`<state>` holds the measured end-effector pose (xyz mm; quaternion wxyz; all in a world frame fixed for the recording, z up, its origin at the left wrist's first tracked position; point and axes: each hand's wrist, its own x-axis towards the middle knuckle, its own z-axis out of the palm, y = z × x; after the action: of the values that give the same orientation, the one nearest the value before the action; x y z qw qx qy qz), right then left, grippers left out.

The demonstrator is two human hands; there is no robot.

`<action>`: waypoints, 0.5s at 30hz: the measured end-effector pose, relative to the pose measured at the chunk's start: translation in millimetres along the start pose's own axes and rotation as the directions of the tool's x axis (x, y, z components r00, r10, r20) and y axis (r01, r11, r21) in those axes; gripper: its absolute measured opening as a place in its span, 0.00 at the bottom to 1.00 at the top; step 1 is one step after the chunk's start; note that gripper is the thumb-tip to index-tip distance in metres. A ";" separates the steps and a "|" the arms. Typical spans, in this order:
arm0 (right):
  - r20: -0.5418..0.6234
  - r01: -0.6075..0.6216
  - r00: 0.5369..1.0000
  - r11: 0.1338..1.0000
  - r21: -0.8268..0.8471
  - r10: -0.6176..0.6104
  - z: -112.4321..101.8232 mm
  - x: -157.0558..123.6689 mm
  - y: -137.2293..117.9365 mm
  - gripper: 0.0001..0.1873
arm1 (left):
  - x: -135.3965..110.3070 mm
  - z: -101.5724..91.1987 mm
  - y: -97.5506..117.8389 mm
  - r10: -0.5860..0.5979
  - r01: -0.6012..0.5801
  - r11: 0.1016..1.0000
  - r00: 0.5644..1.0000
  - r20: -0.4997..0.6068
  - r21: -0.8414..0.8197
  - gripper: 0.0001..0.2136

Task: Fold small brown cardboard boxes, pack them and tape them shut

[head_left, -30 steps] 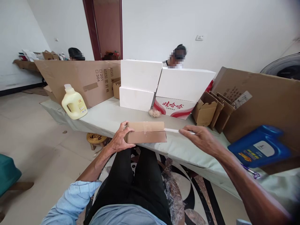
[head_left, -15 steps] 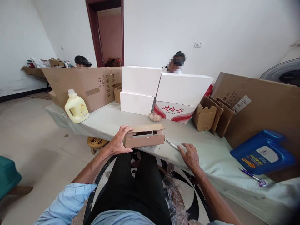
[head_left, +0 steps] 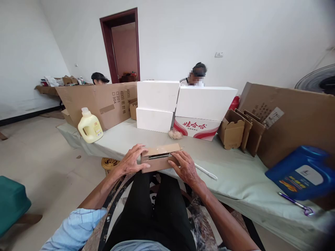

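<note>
A small brown cardboard box [head_left: 159,157] rests on the near edge of the table [head_left: 230,174], its taped top slit open along the middle. My left hand [head_left: 131,161] grips its left end, fingers curled over the top. My right hand [head_left: 184,166] holds its right end, fingers laid across the front and top. A white-handled knife [head_left: 206,172] lies on the tablecloth just right of my right hand.
Behind stand white foam boxes [head_left: 183,101] on a red-and-white carton, folded small cartons [head_left: 237,130], large cardboard sheets [head_left: 101,101], a yellow jug [head_left: 90,126] at left, a blue jug [head_left: 305,172] and a purple tool [head_left: 295,204] at right. Two people sit behind the boxes.
My right hand drew the knife away from the box, laid it on the table, then moved left onto the box's right end. The box's top now shows a slit.
</note>
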<state>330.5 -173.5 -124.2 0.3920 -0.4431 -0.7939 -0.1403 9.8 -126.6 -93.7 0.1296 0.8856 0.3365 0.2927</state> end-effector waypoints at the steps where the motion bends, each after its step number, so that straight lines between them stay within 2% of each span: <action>1: -0.013 0.002 1.000 1.000 0.005 -0.002 1.1 -1.1 -0.1 0.15 | 4.6 -2.4 4.9 0.009 -0.009 0.999 1.000 -0.017 0.031 0.21; 3: -0.033 0.003 0.999 1.000 0.025 -0.002 2.0 -2.3 -2.8 0.13 | 15.8 -4.4 15.5 0.043 -0.039 0.994 0.998 -0.041 0.102 0.14; 5: -0.023 -0.004 1.000 0.999 0.051 0.005 1.7 -2.0 -8.4 0.12 | 27.9 -2.9 25.4 0.087 -0.078 0.982 0.995 -0.042 0.173 0.11; 9: 0.040 -0.022 0.999 0.996 0.085 0.019 0.5 0.8 -19.3 0.12 | 47.1 3.1 38.2 0.142 -0.140 0.958 0.990 0.010 0.250 0.05; 12: 0.068 -0.056 0.996 0.994 0.093 0.049 -0.4 3.7 -22.7 0.12 | 52.1 4.2 42.8 0.193 -0.193 0.950 0.981 0.024 0.244 0.03; 15: 0.084 -0.078 0.994 0.990 0.118 0.069 -1.9 7.4 -24.9 0.13 | 48.1 1.9 47.5 0.253 -0.234 0.944 0.966 -0.053 0.233 0.04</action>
<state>309.0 -184.4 -114.3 0.3908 -0.4528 -0.7992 -0.0595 64.6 -129.5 -54.3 -0.0224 0.9166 0.2603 0.3027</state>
